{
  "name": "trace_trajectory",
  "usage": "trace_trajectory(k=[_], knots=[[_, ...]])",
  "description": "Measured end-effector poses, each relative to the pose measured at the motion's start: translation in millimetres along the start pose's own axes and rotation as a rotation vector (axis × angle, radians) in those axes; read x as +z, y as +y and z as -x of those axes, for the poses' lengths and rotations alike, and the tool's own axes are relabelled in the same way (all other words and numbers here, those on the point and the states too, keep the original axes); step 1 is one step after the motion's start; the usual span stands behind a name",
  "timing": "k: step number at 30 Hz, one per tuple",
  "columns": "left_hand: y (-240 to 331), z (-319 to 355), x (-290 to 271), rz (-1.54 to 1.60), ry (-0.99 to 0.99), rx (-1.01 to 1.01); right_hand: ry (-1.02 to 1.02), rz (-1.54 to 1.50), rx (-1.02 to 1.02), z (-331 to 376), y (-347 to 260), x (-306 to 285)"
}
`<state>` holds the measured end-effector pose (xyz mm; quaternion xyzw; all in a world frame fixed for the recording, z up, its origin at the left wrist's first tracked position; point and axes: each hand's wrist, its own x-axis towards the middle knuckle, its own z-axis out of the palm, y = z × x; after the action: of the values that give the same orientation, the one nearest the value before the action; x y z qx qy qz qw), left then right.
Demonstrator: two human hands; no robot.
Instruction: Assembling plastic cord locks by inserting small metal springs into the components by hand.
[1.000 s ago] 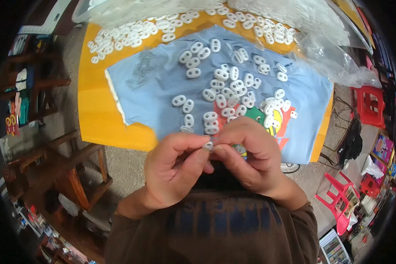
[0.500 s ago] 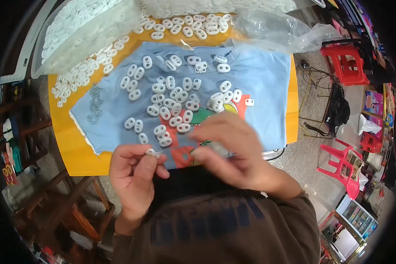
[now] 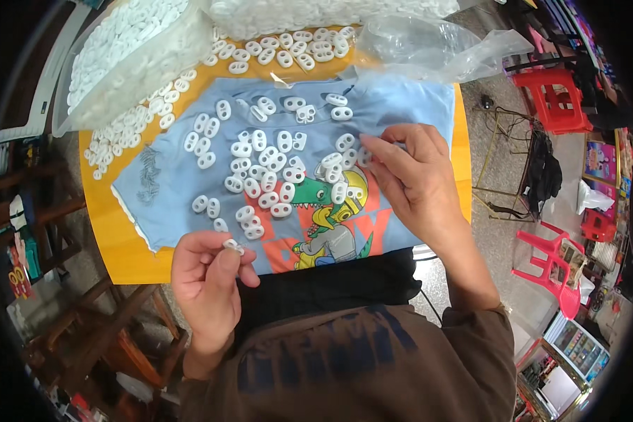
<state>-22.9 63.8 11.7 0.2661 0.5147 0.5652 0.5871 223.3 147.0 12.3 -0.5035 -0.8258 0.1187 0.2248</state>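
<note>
Near the front edge of the table, my left hand (image 3: 211,285) pinches a small white plastic oval piece (image 3: 233,246) between thumb and fingers. My right hand (image 3: 416,179) reaches over the right part of a light blue shirt (image 3: 418,105) spread flat. Its thumb and forefinger close around another white two-hole oval piece (image 3: 363,157), partly hidden by the fingertips. Many more loose two-hole pieces (image 3: 268,182) lie scattered over the shirt, some touching or overlapping. A printed cartoon crocodile (image 3: 323,232) shows on the cloth between my hands.
Behind the shirt stand a clear bin (image 3: 130,67) heaped with white pieces and a second full container (image 3: 330,10). A clear plastic bag (image 3: 429,53) lies back right. Loose pieces line the yellow tabletop (image 3: 123,253). Red stools (image 3: 552,102) stand on the floor to the right.
My right hand has moved up and right, away from my left hand, onto a white piece on the shirt. The left hand keeps its piece. The view has shifted slightly.
</note>
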Motion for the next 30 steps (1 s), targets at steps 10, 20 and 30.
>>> trace_trajectory(k=[10, 20, 30], knots=[[4, -2, 14, -0.027, -0.043, -0.002, -0.031, -0.152, 0.001, 4, 5, 1], [12, 2, 20, 0.015, -0.282, -0.05, -0.044, -1.653, 0.606, 15, -67, 3], [6, 5, 21, -0.011, -0.241, 0.061, -0.143, -1.775, 0.831, 8, -85, 13]])
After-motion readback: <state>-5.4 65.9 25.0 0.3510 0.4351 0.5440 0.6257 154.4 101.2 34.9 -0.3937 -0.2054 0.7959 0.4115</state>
